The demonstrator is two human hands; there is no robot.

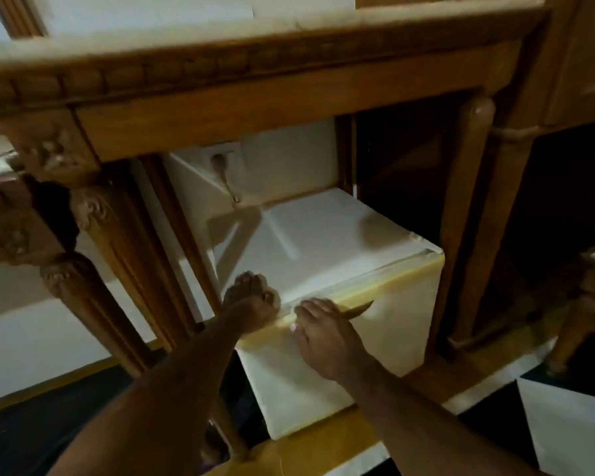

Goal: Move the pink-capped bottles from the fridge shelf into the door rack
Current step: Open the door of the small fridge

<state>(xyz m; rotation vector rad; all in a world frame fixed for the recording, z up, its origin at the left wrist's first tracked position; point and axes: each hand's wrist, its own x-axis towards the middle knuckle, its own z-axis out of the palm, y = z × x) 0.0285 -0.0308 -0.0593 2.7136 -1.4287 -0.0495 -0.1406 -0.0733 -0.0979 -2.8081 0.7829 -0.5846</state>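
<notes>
A small white fridge [323, 242] stands under a carved wooden table, and its door [358, 338] is closed. No pink-capped bottles or door rack show; the inside is hidden. My left hand [251, 304] sits on the fridge's top front left corner with its fingers curled over the edge. My right hand [323, 334] lies on the door's top edge beside it, fingers hooked into the yellowed seam between door and top. The frame is blurred.
The wooden table top [255, 63] overhangs the fridge closely. Its carved leg [117, 269] stands just left of the fridge and a plainer leg [468, 218] just right. A wall socket with a plug [220, 163] sits behind. The floor has black and white tiles [564, 424].
</notes>
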